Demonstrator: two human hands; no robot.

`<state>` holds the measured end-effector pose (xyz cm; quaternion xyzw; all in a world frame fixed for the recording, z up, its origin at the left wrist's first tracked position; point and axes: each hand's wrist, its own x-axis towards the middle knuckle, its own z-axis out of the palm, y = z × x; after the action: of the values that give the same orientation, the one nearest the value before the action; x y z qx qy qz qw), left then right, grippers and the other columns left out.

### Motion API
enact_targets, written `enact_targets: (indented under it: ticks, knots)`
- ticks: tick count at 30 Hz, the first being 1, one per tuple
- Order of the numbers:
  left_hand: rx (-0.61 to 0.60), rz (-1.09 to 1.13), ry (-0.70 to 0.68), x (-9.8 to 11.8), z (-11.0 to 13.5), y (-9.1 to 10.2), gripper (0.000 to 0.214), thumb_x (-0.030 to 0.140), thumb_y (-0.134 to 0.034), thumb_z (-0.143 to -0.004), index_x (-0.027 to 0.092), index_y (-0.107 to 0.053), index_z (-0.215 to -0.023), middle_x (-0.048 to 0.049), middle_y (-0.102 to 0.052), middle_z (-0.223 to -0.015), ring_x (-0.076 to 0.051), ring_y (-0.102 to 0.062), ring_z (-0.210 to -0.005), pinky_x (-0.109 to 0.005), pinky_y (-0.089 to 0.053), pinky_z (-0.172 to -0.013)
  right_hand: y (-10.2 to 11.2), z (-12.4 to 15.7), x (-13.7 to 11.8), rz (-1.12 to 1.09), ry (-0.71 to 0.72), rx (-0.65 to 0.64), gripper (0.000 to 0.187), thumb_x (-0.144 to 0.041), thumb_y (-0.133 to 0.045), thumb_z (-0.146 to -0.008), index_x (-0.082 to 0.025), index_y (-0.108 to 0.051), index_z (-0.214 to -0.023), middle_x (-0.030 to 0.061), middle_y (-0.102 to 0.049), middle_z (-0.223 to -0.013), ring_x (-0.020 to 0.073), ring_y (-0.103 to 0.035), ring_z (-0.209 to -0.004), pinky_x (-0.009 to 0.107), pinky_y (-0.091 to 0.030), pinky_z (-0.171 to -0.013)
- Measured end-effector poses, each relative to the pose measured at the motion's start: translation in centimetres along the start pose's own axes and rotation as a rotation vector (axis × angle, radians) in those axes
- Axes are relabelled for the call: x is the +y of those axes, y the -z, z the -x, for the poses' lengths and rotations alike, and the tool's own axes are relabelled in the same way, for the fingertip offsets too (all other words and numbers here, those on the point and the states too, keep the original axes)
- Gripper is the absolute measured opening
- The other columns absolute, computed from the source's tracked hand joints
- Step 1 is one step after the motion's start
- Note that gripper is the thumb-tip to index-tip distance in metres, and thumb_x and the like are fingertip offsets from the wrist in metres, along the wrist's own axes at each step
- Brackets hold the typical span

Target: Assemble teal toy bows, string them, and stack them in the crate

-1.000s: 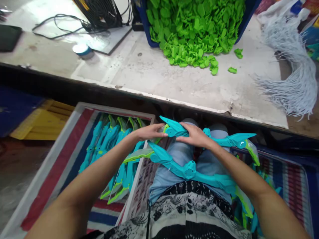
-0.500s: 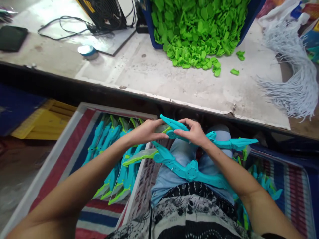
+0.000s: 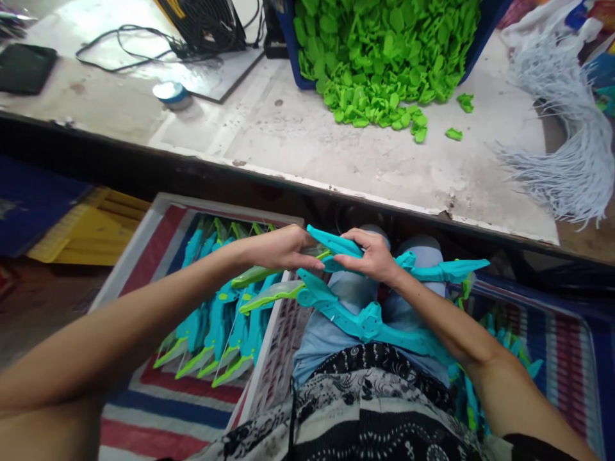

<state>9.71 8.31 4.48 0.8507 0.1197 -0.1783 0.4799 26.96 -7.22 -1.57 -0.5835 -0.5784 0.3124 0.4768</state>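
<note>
A turquoise toy bow (image 3: 331,242) with a green and clear limb tip is held in both hands above my lap. My right hand (image 3: 369,255) is closed around its turquoise part near the joint. My left hand (image 3: 288,248) pinches the green limb close to that joint; its fingertips are partly hidden. A second toy bow (image 3: 358,323), also turquoise with a green limb, lies across my thighs just below the hands. The far end of the held bow passes behind my right forearm.
At my left, a crate (image 3: 166,198) lined with striped cloth holds several similar bows. Another lined crate (image 3: 589,333) with bows stands at right. On the table (image 3: 298,147) are a blue bin (image 3: 291,51) spilling green plastic pieces (image 3: 384,57), white strings (image 3: 571,147) and a round tin (image 3: 173,95).
My left hand has turned slightly and its forearm has swung upward in view. The right hand keeps its hold on the bow, and the view has shifted a little.
</note>
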Motion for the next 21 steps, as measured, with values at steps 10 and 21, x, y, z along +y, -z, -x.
enact_targets:
  ticks: [10, 21]
  knots:
    - [0.148, 0.069, 0.095, -5.7, -3.3, -2.6, 0.057, 0.063, -0.053, -0.079, 0.015, -0.067, -0.104, -0.0027, -0.065, -0.066, -0.020, -0.062, -0.064, -0.026, -0.047, -0.060, -1.7, -0.4, 3.3, 0.383, -0.108, -0.106, 0.046, -0.045, -0.065, -0.087, -0.012, -0.064, -0.120, 0.0127, -0.069, -0.109, 0.0218, -0.065, -0.098, 0.031, -0.050, -0.084]
    - [0.130, 0.403, 0.350, -6.7, -4.4, -3.9, 0.055, 0.076, -0.047, -0.075, 0.021, -0.051, -0.072, 0.0011, -0.052, -0.050, -0.016, -0.050, -0.045, -0.028, -0.042, -0.047, 22.3, -8.4, 8.2, 1.025, -0.160, 0.522, 0.032, -0.035, -0.041, -0.099, -0.017, -0.066, -0.107, 0.0150, -0.061, -0.115, 0.0302, -0.051, -0.111, 0.048, -0.042, -0.096]
